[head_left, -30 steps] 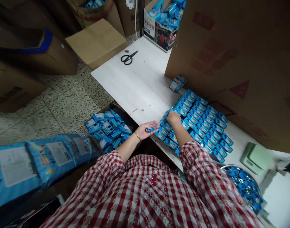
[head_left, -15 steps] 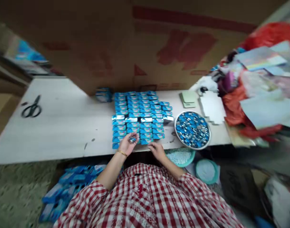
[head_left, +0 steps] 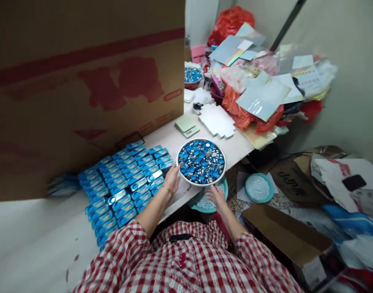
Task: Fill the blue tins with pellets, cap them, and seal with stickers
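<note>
My left hand point(head_left: 172, 179) is at the left rim of a round bowl point(head_left: 201, 185), its fingers stretched toward the rim. Whether it touches the bowl, or has a small piece at its fingertips, is unclear. Small round blue-and-silver pieces point(head_left: 201, 160) fill the bowl. My right hand point(head_left: 216, 196) is open just below the front rim, fingers apart, with nothing visible in it. Left of the bowl, rows of small blue packs point(head_left: 125, 183) lie on the white table point(head_left: 27, 240).
A large cardboard box point(head_left: 82, 81) stands behind the packs. Beyond the bowl are a pale green scale point(head_left: 186, 127), white cut card point(head_left: 217, 120) and piled red bags point(head_left: 235, 110). Teal basins point(head_left: 272, 191) sit below the table edge, near an open carton point(head_left: 284, 232).
My view has turned right. Both hands have left the front of the pack rows for the bowl. The small blue-and-silver pieces seen in my left hand before no longer show there.
</note>
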Tool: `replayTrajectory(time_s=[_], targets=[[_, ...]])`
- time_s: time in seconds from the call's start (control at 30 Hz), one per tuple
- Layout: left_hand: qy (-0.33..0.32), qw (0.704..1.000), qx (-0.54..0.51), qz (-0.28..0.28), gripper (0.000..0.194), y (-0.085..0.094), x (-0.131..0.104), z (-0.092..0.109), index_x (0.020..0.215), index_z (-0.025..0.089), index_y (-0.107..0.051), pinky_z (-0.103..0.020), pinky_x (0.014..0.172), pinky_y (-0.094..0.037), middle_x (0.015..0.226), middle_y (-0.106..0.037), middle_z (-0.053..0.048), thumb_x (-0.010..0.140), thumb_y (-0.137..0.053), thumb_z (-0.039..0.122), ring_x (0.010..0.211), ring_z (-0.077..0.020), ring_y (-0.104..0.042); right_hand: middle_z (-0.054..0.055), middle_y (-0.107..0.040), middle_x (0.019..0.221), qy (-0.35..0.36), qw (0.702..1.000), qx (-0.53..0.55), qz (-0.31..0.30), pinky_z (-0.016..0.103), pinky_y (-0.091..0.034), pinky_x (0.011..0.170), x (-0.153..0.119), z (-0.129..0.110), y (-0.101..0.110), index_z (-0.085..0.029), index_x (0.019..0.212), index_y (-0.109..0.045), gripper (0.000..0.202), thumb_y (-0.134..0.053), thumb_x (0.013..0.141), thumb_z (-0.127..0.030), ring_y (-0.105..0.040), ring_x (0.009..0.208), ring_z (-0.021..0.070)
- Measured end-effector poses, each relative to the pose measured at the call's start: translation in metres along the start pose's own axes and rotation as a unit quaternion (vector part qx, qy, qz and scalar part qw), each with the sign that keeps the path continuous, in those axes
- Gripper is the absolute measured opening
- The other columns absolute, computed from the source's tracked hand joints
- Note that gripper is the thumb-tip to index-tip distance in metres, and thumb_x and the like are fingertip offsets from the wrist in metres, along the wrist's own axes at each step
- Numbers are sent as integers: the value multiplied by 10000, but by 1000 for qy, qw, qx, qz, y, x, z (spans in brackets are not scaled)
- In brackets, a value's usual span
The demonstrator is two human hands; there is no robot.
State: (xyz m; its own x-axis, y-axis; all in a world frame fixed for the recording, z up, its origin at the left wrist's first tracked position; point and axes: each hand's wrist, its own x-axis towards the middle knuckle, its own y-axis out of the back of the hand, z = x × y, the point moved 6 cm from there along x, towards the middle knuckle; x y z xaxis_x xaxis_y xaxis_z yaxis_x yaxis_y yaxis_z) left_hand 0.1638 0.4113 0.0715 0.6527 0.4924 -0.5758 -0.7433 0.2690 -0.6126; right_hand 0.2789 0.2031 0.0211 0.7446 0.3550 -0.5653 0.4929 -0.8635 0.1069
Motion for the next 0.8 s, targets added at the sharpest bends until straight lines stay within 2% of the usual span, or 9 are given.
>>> replayTrajectory(time_s=[0.07,0.13,0.2,0.27,0.4,0.53,0.63,0.73,0.8], targets=[[-21,992,25,124,292,9,0,-11,910,261,-545,-277,963,-310,1041,-623,7,677,-682,149,1172,-150,-460,52,-665,857,-23,998,54,-13,280,-544,577,16,-7,-13,-206,962,-532,328,-522,752,-459,-643,668,154],[-2,987,50,155,275,5,0,-22,837,231,-550,-292,927,-336,950,-638,3,642,-686,93,1096,-163,-516,38,-658,764,-32,997,65,16,265,-549,557,28,-14,-20,-195,870,-532,226,-499,760,-389,-624,619,138],[29,988,71,137,183,-6,2,-30,761,195,-543,-300,839,-388,822,-636,-1,659,-650,87,906,-159,-590,17,-620,641,-41,996,59,50,245,-539,502,37,-21,-19,-182,783,-523,142,-502,732,-312,-585,536,123],[53,987,85,128,125,-18,4,-34,726,176,-530,-286,734,-421,732,-618,8,682,-611,92,713,-133,-597,-4,-575,556,-46,995,64,60,232,-522,450,44,-28,-12,-170,722,-518,91,-521,693,-256,-544,468,111],[93,986,90,108,83,-37,10,-45,696,162,-511,-266,633,-452,660,-609,6,704,-548,87,570,-114,-576,-38,-508,459,-47,992,80,89,199,-464,360,56,-43,21,-152,655,-529,39,-544,649,-187,-488,384,94],[120,986,97,60,103,-59,27,-50,644,162,-498,-314,706,-495,593,-597,5,686,-494,68,612,-139,-600,-48,-486,414,-45,985,102,130,188,-441,343,73,-61,52,-128,665,-570,38,-551,667,-160,-469,346,88],[125,985,115,18,95,-83,45,-48,623,163,-494,-360,776,-495,622,-604,-6,671,-482,83,710,-166,-617,-30,-531,457,-40,981,118,147,201,-451,355,81,-73,67,-95,787,-614,133,-537,733,-190,-491,355,95],[122,983,135,-18,93,-106,56,-51,621,164,-493,-402,879,-460,681,-598,-16,684,-470,100,789,-168,-605,-2,-647,676,-20,980,142,140,197,-477,403,71,-71,76,-133,1034,-598,282,-555,769,-219,-569,439,93],[102,984,146,-23,78,-112,56,-56,652,170,-503,-417,938,-425,745,-591,-15,697,-480,110,850,-161,-589,3,-674,868,-1,981,157,110,178,-485,440,49,-55,79,-208,1160,-547,392,-577,770,-210,-611,510,84]])
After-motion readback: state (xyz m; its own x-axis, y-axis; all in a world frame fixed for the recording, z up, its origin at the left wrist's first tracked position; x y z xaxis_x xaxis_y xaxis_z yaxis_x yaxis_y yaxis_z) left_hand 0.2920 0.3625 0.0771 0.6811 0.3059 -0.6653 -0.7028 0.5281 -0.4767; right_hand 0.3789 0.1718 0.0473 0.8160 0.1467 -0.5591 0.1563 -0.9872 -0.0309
